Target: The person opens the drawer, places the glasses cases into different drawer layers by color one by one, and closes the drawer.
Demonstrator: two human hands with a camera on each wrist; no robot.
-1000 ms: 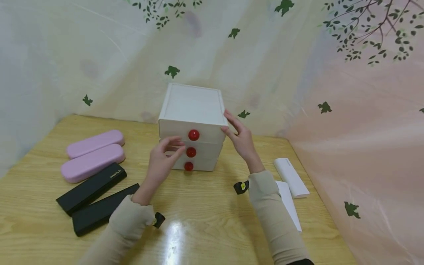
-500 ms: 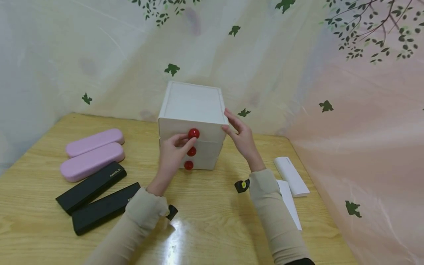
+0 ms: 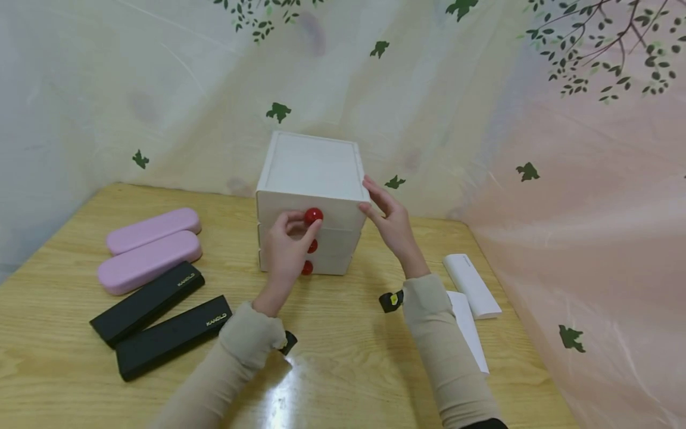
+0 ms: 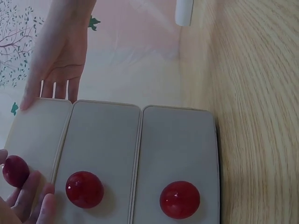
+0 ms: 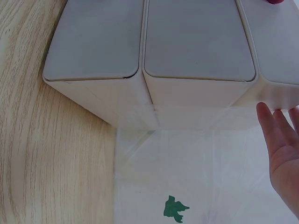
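A white three-tier drawer box [image 3: 316,167] stands at the back middle of the table, each drawer front bearing a round red knob. My left hand [image 3: 286,253] pinches the top red knob [image 3: 314,215] between thumb and fingers; in the left wrist view this top knob [image 4: 16,171] sits between the fingertips. The middle knob [image 4: 84,189] and bottom knob [image 4: 180,199] are free. At the box's upper right edge, my right hand [image 3: 393,229] rests with extended fingers along the side wall and the thumb at the front corner. All drawers look closed.
Two pink glasses cases [image 3: 150,262] and two black long boxes [image 3: 171,336] with gold lettering lie on the left of the table [image 3: 343,369]. To the right are two white long boxes [image 3: 471,286], one partly behind the right sleeve. A patterned curtain [image 3: 214,107] hangs behind.
My left hand has moved right from in front of the box and taken hold of the top knob. The right hand has stayed at the box's side.
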